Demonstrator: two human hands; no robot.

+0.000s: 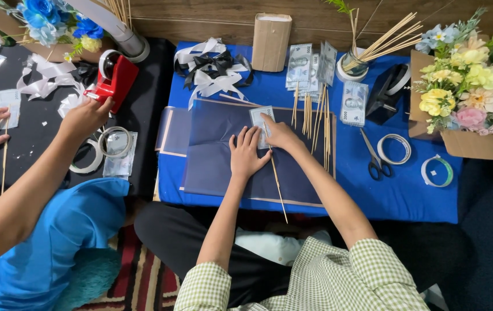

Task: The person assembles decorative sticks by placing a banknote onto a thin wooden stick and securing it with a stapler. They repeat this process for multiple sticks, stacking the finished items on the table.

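Observation:
My left hand (246, 152) lies flat, fingers together, on a dark blue sheet (217, 167) spread over the blue table. My right hand (281, 135) presses on a banknote in a clear sleeve (259, 118) that sits at the top of a thin wooden stick (278, 184). The stick runs down the sheet toward me. Several more sticks (315, 121) with banknotes (301, 66) lie just right of my right hand.
Scissors (376, 161), two tape rolls (395, 148) and a black tape dispenser (389, 92) lie right. A flower box (471, 103), a stick jar (354, 66), ribbons (212, 72) and a cardboard block (270, 41) stand behind. At left another person's hand (85, 118) touches a red tape dispenser (117, 78).

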